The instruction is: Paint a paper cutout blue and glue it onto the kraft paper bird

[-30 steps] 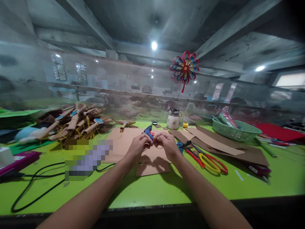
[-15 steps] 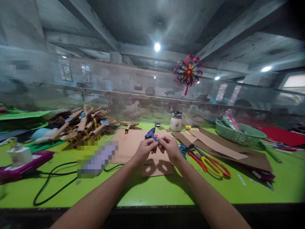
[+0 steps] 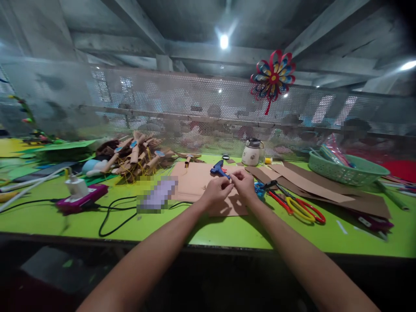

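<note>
My left hand (image 3: 217,190) and my right hand (image 3: 243,183) are close together above a sheet of brown cardboard (image 3: 185,180). Both have thumb and fingers pinched; whatever lies between the fingertips is too small or hidden to name. Just beyond them a blue glue gun (image 3: 218,169) with a red trigger rests on the cardboard. Under my hands is a smaller cardboard piece (image 3: 235,209), partly shaded. To the right of my right hand lie red-handled pliers or cutters (image 3: 281,202) and scissors (image 3: 300,210) with yellow and red handles nearby.
On the left are a purple power strip (image 3: 82,199) with a white plug, black cable, and a pile of rolled-paper figures (image 3: 134,156). Behind stands a white jar (image 3: 251,152). Cardboard strips (image 3: 308,184) and a green basket (image 3: 349,169) lie right. A paper flower (image 3: 273,78) hangs on the mesh.
The view has tilted down and turned left, so the things appear shifted right and up. My hands stay together, with the left fingers slightly lower and apart from the right ones.
</note>
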`<state>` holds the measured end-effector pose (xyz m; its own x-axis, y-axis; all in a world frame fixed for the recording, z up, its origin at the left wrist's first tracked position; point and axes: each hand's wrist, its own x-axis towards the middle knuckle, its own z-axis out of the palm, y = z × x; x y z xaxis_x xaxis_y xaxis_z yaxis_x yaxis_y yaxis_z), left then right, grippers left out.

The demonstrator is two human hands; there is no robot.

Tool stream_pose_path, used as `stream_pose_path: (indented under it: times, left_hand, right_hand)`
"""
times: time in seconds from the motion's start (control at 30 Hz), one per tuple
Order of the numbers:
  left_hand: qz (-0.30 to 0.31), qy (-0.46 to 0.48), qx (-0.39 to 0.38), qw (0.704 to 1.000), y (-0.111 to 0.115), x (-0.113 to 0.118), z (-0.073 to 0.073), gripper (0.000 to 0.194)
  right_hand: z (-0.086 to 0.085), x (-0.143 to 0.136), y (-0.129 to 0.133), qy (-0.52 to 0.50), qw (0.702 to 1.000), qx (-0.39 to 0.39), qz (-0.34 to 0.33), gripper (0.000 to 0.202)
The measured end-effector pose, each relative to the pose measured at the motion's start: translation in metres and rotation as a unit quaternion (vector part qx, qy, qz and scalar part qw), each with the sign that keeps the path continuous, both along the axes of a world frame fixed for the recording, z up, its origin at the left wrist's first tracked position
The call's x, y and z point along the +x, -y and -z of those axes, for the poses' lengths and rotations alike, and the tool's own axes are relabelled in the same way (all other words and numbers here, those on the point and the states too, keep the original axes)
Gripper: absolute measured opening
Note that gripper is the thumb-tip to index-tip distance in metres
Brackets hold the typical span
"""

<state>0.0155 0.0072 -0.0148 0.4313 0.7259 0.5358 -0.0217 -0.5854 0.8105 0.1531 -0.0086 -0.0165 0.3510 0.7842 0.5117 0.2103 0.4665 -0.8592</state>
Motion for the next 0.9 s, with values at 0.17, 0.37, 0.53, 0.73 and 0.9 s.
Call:
stream_pose_path:
  times: [0.17, 0.37, 0.53, 0.73, 0.9]
  left_hand:
    - [0.006, 0.062, -0.078, 0.995, -0.008, -0.004, -0.006, 0.019]
    - [0.188, 0.045, -0.202, 0.960, -0.002, -0.007, -0.016, 0.050]
    - [0.244, 0.058, -0.236, 0.939, 0.001, -0.004, -0.017, 0.051]
    - [0.235, 0.114, -0.250, 0.932, -0.003, -0.007, -0.021, 0.036]
    - [0.059, 0.221, -0.238, 0.944, -0.015, -0.019, -0.035, 0.029]
  right_hand:
    - [-0.004, -0.008, 0.010, 0.004, 0.999, -0.012, -0.049, 0.033]
    - [-0.016, -0.009, 0.027, -0.006, 0.965, -0.105, -0.242, 0.046]
    - [-0.018, -0.001, 0.036, -0.044, 0.930, -0.144, -0.335, 0.047]
    - [-0.023, 0.003, 0.039, -0.089, 0.921, -0.122, -0.359, 0.047]
    - [-0.027, 0.013, 0.034, -0.154, 0.955, -0.071, -0.245, 0.040]
